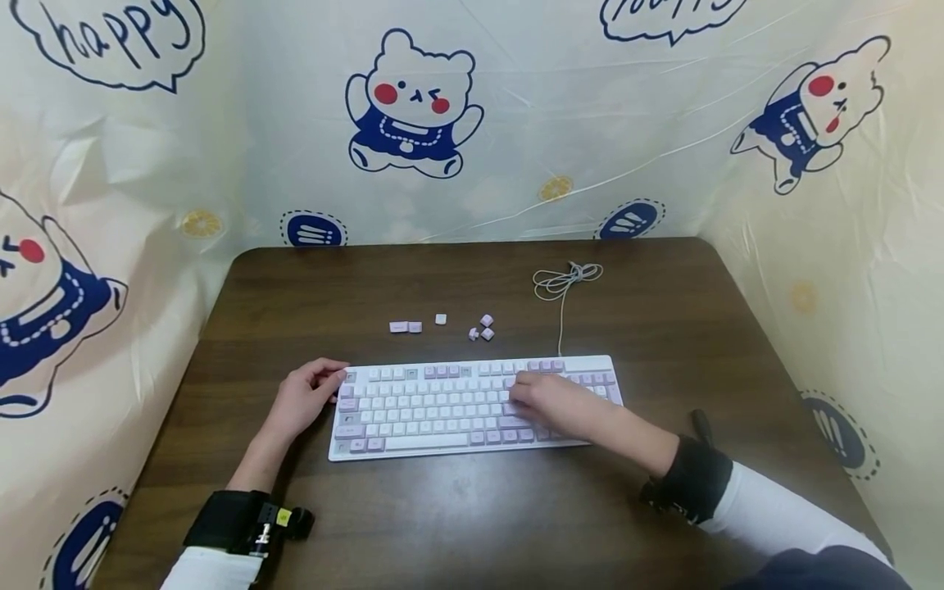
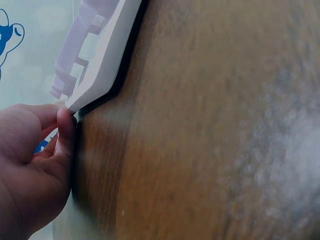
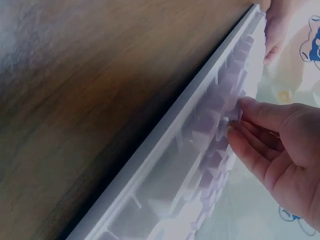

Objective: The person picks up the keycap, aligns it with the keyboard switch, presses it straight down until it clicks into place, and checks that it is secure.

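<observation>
A white keyboard (image 1: pixel 428 441) with white and lilac keycaps lies flat on the brown table. At its upper left corner, my left hand (image 1: pixel 298 401) pinches the edge between thumb and fingers; the left wrist view shows the fingertips at the case's corner (image 2: pixel 95 87). My right hand (image 1: pixel 556 401) is over the right part of the keys and covers several of them. Close up in the right wrist view, its thumb and forefinger pinch a lilac keycap (image 3: pixel 234 113) among the rows.
Behind the keyboard lie loose keycaps: a lilac pair (image 1: pixel 406 327), a single white one (image 1: pixel 441 319) and a small cluster (image 1: pixel 487 333). A coiled cable (image 1: pixel 568 281) runs to the keyboard's back edge. Printed curtains (image 1: pixel 516 106) surround the table (image 1: pixel 472 524).
</observation>
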`<state>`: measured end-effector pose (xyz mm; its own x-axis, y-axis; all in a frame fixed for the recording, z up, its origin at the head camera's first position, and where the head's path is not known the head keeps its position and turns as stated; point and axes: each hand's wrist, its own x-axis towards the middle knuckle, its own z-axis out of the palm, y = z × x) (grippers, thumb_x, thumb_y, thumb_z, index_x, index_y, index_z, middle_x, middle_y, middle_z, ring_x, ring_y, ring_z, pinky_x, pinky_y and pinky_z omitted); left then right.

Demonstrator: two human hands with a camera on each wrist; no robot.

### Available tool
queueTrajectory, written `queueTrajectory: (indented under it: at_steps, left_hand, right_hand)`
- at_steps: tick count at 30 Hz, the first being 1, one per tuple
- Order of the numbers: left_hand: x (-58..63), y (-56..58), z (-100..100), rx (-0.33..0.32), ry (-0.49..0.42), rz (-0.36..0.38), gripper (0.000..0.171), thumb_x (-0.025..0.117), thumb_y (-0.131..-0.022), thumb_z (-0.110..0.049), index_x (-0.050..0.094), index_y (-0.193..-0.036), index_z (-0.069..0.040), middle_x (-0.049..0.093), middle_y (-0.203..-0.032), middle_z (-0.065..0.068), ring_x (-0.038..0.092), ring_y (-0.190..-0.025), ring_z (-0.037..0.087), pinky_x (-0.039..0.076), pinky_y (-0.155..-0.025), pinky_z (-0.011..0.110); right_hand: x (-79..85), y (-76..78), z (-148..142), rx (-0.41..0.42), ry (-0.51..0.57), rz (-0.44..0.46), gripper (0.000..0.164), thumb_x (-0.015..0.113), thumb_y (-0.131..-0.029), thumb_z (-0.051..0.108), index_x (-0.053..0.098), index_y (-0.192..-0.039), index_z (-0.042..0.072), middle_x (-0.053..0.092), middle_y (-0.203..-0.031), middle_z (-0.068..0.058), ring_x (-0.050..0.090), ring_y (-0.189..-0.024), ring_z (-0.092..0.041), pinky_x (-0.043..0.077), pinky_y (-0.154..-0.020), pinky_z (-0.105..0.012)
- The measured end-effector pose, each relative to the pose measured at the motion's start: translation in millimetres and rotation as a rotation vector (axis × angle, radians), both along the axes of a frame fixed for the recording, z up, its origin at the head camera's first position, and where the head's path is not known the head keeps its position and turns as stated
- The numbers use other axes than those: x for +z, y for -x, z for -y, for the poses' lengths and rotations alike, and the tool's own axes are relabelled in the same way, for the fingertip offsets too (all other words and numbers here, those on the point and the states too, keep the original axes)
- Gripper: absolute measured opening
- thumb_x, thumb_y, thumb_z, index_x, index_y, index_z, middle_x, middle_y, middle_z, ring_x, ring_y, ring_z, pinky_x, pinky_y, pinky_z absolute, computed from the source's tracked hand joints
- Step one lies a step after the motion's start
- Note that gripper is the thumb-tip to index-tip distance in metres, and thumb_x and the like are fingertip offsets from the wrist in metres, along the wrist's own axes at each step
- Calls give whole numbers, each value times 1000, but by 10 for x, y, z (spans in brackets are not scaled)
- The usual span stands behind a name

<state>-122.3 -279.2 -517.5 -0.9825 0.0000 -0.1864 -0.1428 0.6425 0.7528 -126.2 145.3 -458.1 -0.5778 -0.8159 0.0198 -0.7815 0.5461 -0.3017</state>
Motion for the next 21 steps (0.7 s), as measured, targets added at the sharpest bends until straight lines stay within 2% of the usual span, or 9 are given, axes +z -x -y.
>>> queueTrajectory:
  at_steps: [2,4,8,11,18,21]
  left_hand:
    - [1,4,0,-1,1,-14,31,59,-108,-26,67,-132,-7,65,-100,12,59,-83,24,50,-70,27]
    - [3,6,-2,-5,0,-25,31,58,-108,-24,67,-132,-5,65,-100,12,60,-83,23,50,-69,26]
    - [11,3,1,-4,3,-27,32,58,-108,-25,67,-132,-5,65,-100,12,59,-83,23,50,-68,26]
    - [20,-5,3,-3,5,-23,33,58,-108,-26,67,-132,-5,65,-100,12,59,-83,23,50,-69,26]
    - [30,-11,0,-1,22,-16,33,58,-108,-26,67,-132,-6,64,-98,11,59,-83,24,48,-69,27]
    - [31,-3,-11,-1,20,-18,33,58,-108,-27,67,-133,-6,64,-99,11,58,-83,24,48,-70,27]
  right_hand:
    - [3,15,-8,-16,21,50,4,75,-96,9,71,-98,8,61,-88,1,58,-78,-11,54,-75,-28]
    - [2,27,-10,-14,32,58,4,75,-96,8,71,-95,9,60,-85,2,55,-76,-10,52,-73,-27]
    - [7,18,24,12,18,-17,8,75,-95,6,69,-90,10,57,-81,2,52,-71,-11,50,-68,-27]
    - [28,5,84,-1,-28,-49,11,75,-95,7,69,-86,10,55,-77,2,49,-66,-12,47,-63,-27]
    - [97,49,224,-55,-131,62,20,74,-94,5,66,-77,11,53,-67,4,47,-62,-12,43,-60,-26]
    - [105,71,249,-45,-161,58,22,72,-91,-1,65,-75,11,56,-67,3,49,-62,-13,44,-60,-27]
